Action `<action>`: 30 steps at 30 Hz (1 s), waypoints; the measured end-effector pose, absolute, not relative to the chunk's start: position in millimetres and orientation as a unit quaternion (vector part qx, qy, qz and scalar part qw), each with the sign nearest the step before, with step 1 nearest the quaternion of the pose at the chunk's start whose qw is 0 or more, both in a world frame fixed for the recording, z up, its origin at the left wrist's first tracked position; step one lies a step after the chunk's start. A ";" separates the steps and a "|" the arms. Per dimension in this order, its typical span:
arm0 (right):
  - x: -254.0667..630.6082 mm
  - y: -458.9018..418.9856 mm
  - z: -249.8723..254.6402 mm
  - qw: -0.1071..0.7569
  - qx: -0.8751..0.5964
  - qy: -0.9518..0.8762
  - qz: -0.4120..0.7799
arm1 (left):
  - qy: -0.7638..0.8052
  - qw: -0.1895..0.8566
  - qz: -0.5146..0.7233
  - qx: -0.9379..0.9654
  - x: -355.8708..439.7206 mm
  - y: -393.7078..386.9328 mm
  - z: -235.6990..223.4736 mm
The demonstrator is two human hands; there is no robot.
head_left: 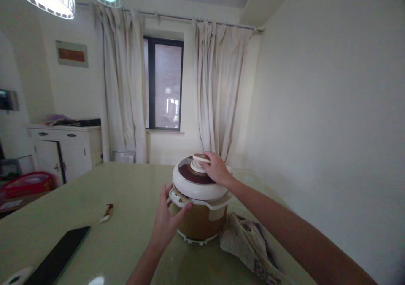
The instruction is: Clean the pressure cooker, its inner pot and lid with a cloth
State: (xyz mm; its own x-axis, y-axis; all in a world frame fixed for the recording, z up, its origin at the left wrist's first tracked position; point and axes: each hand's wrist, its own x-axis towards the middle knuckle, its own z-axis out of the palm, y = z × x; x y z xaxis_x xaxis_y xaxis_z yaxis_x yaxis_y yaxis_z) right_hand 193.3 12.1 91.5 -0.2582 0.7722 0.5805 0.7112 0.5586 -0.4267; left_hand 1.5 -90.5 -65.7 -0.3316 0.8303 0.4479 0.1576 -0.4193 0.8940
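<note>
A pressure cooker [202,226] with a brown body and white trim stands on the pale green table [133,184]. Its lid [183,184], white-rimmed with a dark red top, appears to sit slightly tilted on the pot. My right hand [217,169] grips the white knob handle [199,158] on top of the lid. At the near left side, my left hand [169,215] holds the cooker's side handle [179,196], thumb in front and fingers behind. A crumpled patterned cloth [249,247] lies on the table against the cooker's right side, below my right forearm.
A black phone or tablet [60,255] and a small brown-and-white item [108,212] lie to the left. A white roll [20,275] is at the lower left corner. Beyond the table are a white cabinet [76,146], a red basket [30,184] and curtains [122,82].
</note>
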 end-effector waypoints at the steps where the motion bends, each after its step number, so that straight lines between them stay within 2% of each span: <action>1: 191.2 12.4 89.9 0.382 -0.471 -0.794 0.035 | 0.472 0.258 0.669 0.513 2.6 -91.1 -65.1; 8: 187.4 13.4 103.4 0.317 -0.485 -0.815 -0.005 | 0.496 0.255 0.665 0.497 6.9 -96.2 -63.8; 12: 175.3 17.4 124.6 0.168 -0.535 -0.825 -0.074 | 0.494 0.240 0.669 0.501 5.7 -96.9 -61.7; 14: 171.4 21.1 131.2 0.126 -0.530 -0.833 -0.098 | 0.488 0.238 0.671 0.506 4.0 -96.5 -60.7; 24: 179.6 30.5 135.6 0.112 -0.509 -0.846 -0.114 | 0.476 0.241 0.664 0.524 -3.2 -95.3 -60.0; 30: 200.1 37.2 158.7 0.104 -0.443 -0.885 -0.102 | 0.459 0.255 0.658 0.540 -13.9 -93.9 -62.9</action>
